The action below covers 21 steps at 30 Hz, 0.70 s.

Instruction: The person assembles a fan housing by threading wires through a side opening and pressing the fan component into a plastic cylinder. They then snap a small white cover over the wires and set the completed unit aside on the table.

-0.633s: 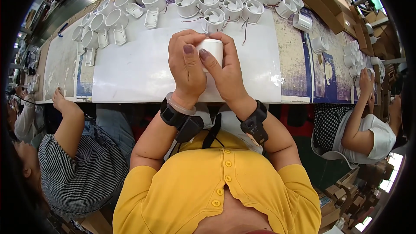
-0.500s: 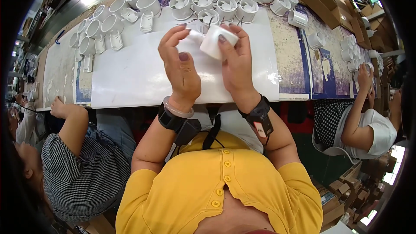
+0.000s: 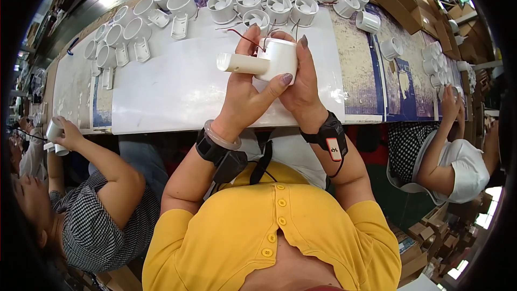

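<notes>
A white cylindrical plastic housing with a tubular handle is held above the table in both my hands. Its handle points to the left, and thin red and dark wires stick out at its top. My left hand grips it from the left, thumb pressed on its lower side and fingers behind the handle. My right hand wraps round its right side. The inside of the housing is hidden. Just beyond my fingers stands a white fan housing with visible blades.
Several fan housings stand grouped at the back of the white sheet. White housings with open half-handles stand at back left. Cardboard boxes line the back right. Co-workers sit on both sides; the left one's hand holds white parts.
The housing has turned so its handle shows at the left, and it sits slightly lower. My left hand has closed on it. The co-worker at left has lifted white parts into view.
</notes>
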Each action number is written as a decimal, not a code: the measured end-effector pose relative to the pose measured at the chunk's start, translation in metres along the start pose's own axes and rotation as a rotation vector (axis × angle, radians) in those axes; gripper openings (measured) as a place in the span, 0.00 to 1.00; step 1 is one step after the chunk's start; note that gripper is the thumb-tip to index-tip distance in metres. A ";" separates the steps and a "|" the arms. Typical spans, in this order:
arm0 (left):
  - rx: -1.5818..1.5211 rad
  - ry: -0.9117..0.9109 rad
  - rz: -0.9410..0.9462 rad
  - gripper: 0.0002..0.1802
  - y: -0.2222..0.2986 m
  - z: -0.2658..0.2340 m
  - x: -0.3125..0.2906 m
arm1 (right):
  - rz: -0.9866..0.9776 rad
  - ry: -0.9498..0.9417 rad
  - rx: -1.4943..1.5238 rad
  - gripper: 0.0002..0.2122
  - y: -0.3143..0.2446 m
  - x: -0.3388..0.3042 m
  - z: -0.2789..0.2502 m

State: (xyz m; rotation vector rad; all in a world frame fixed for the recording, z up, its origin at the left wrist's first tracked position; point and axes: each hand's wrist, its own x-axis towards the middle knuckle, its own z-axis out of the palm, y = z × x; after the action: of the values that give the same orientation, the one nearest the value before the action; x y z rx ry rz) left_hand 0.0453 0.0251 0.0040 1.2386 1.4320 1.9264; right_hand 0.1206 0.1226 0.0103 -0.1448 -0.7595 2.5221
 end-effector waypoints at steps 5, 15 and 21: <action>0.251 0.004 0.057 0.45 0.002 -0.001 0.002 | -0.229 0.130 -0.432 0.16 0.015 0.002 0.005; 0.291 0.019 0.190 0.46 0.003 -0.004 0.005 | -0.289 0.091 -0.167 0.15 0.007 -0.004 0.004; 0.619 0.073 0.264 0.42 0.011 -0.002 0.002 | -0.309 0.140 -0.300 0.19 0.008 -0.002 -0.015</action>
State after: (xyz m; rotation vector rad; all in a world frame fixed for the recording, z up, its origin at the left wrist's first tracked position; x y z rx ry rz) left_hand 0.0441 0.0214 0.0149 1.7090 2.0901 1.7516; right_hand 0.1227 0.1229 -0.0072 -0.2798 -1.0140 2.0755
